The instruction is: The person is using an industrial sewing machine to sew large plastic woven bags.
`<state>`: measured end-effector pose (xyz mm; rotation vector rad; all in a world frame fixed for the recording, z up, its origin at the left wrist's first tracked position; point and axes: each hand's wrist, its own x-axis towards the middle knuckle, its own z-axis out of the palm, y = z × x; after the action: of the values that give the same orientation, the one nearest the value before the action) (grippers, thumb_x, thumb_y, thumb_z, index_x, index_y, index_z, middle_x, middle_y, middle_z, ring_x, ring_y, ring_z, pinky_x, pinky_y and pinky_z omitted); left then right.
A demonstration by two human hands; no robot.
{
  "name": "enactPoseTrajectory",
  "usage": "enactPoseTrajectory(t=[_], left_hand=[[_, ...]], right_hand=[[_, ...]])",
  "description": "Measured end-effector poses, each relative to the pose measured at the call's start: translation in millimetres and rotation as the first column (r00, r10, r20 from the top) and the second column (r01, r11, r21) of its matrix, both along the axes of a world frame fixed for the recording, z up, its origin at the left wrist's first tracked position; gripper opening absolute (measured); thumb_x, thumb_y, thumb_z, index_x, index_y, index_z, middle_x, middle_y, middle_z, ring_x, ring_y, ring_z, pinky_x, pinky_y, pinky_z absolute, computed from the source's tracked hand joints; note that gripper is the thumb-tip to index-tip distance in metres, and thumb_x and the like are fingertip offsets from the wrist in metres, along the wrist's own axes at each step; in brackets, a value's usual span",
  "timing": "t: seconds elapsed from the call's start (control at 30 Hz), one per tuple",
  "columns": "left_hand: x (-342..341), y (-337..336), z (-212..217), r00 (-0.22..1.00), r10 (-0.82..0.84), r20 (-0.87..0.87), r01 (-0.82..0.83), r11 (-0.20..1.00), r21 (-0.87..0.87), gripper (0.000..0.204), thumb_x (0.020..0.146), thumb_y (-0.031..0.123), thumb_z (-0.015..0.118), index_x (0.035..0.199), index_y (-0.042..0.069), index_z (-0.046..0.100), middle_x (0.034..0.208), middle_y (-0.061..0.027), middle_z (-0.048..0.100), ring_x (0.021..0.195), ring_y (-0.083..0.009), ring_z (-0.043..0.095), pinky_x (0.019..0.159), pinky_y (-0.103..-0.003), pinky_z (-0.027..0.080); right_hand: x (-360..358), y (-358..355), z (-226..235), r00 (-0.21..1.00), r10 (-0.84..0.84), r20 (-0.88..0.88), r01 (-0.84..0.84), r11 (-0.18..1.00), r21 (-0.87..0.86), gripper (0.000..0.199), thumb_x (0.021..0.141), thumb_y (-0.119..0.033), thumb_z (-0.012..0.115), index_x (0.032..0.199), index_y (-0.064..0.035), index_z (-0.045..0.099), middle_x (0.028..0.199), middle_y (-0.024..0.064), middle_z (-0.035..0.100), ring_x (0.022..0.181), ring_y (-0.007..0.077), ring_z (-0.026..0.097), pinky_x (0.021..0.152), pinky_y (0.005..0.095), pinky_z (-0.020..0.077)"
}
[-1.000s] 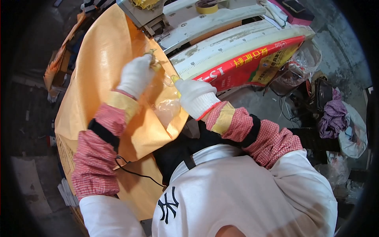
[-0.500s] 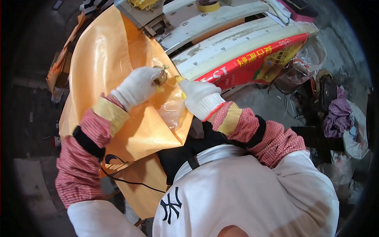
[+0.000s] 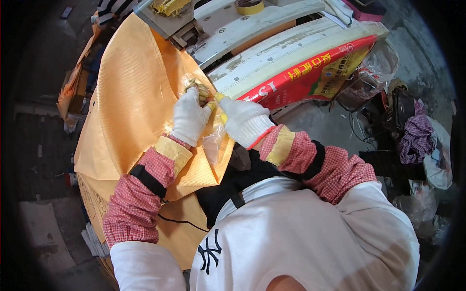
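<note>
The orange sack [image 3: 128,102] spreads beneath the left grip [image 3: 190,116]

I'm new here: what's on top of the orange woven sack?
Clear plastic film and the gloved left hand; the right hand touches the orange woven sack near its edge. What lies beneath the hands is hidden.

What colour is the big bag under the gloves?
The big bag is light orange, best seen in the head view.

Beyond your red-and-yellow sheet [image 3: 302,75] sits a yellow tape roll [image 3: 250,10]; right of that sheet you have a plastic-lined bin [image 3: 358,93], then a purple checked cloth [image 3: 416,136].
</note>
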<state>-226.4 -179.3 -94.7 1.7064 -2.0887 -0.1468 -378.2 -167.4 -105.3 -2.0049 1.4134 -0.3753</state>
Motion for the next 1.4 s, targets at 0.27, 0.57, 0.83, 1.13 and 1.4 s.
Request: enactPoseTrajectory(t=[0.27, 0.57, 0.83, 1.13, 1.4], left_hand=[[18, -22, 7, 0.968, -0.027, -0.251, 0.038, 0.999, 0.038, 0.018, 0.072, 0.007, 0.065, 0.087, 0.000, 0.057, 0.079, -0.0159, 0.062, 0.075, -0.0266, 0.062, 0.066, -0.032, 0.048], [1, -10, -3, 0.992, 0.032, 0.125, -0.037, 0.999, 0.035, 0.023, 0.068, 0.014, 0.067, 0.085, 0.003, 0.056, 0.077, -0.0159, 0.060, 0.075, -0.0313, 0.058, 0.068, -0.038, 0.047], [3, -18, -14, 0.872, -0.240, 0.427, 0.383, 0.878, -0.287, 0.026, 0.064, 0.011, 0.062, 0.088, 0.004, 0.057, 0.077, -0.0090, 0.058, 0.077, -0.0244, 0.056, 0.070, -0.033, 0.044], [-3, -21, -3, 0.826, -0.261, 0.499, 0.460, 0.824, -0.331, 0.022, 0.068, 0.010, 0.059, 0.087, 0.002, 0.057, 0.072, -0.0093, 0.057, 0.070, -0.0231, 0.056, 0.065, -0.034, 0.044], [23, -40, 20, 0.998, 0.017, 0.061, 0.012, 0.896, -0.444, 0.017, 0.072, 0.009, 0.065, 0.085, 0.001, 0.058, 0.076, -0.0139, 0.061, 0.071, -0.0275, 0.061, 0.064, -0.034, 0.050]], right_hand=[[-1, 1, -7, 0.990, -0.046, 0.134, 0.049, 0.999, -0.023, 0.040, 0.077, -0.012, 0.048, 0.116, -0.0053, 0.047, 0.088, 0.0217, 0.060, 0.085, 0.0379, 0.057, 0.071, 0.0431, 0.0466], [3, 2, -19, 0.949, -0.167, 0.269, 0.166, 0.986, 0.028, 0.041, 0.080, -0.017, 0.050, 0.119, -0.0045, 0.047, 0.099, 0.0217, 0.058, 0.095, 0.0364, 0.055, 0.079, 0.0386, 0.0442], [8, 6, -18, 0.920, -0.261, 0.293, 0.245, 0.965, 0.092, 0.031, 0.076, -0.018, 0.052, 0.104, -0.0064, 0.052, 0.093, 0.0203, 0.060, 0.092, 0.0371, 0.056, 0.076, 0.0426, 0.0450], [5, 8, -14, 0.931, -0.247, 0.269, 0.229, 0.969, 0.097, 0.031, 0.077, -0.019, 0.051, 0.106, -0.0071, 0.051, 0.095, 0.0198, 0.059, 0.094, 0.0365, 0.055, 0.078, 0.0422, 0.0440], [5, 9, -10, 0.921, -0.213, 0.325, 0.200, 0.977, 0.076, 0.037, 0.079, -0.020, 0.049, 0.114, -0.0083, 0.049, 0.099, 0.0202, 0.058, 0.096, 0.0362, 0.054, 0.079, 0.0397, 0.0430]])
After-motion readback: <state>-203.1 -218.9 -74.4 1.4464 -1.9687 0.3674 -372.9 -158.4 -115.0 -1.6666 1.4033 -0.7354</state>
